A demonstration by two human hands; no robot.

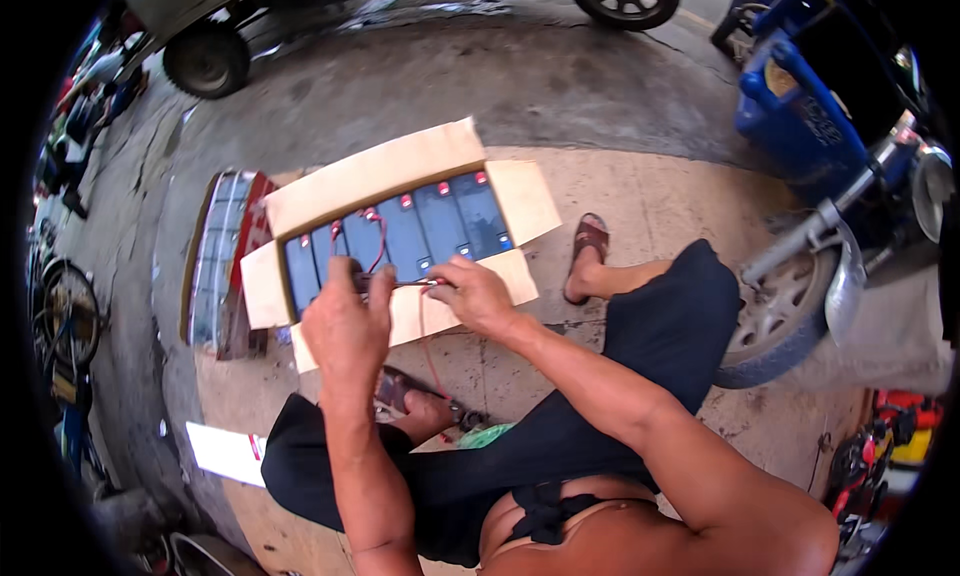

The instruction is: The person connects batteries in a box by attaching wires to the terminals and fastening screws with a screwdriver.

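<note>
An opened cardboard box (375, 176) stands on the ground in front of me, holding a row of black batteries (440, 221) with red and pale terminals. A red wire (382, 238) curves over the batteries toward my hands. My left hand (347, 316) is closed around a small dark tool (378, 280), its kind partly hidden by the fingers. Just right of its tip, my right hand (478, 296) pinches a thin red lead (424, 331), which hangs down toward my foot. Both hands are above the box's near flap.
A second carton (225, 266) stands left of the box. A white flat piece (222, 454) lies by my left knee. To the right are a motorcycle wheel (785, 311) and a blue bin (800, 116). A vehicle's wheels (207, 60) stand at the far side.
</note>
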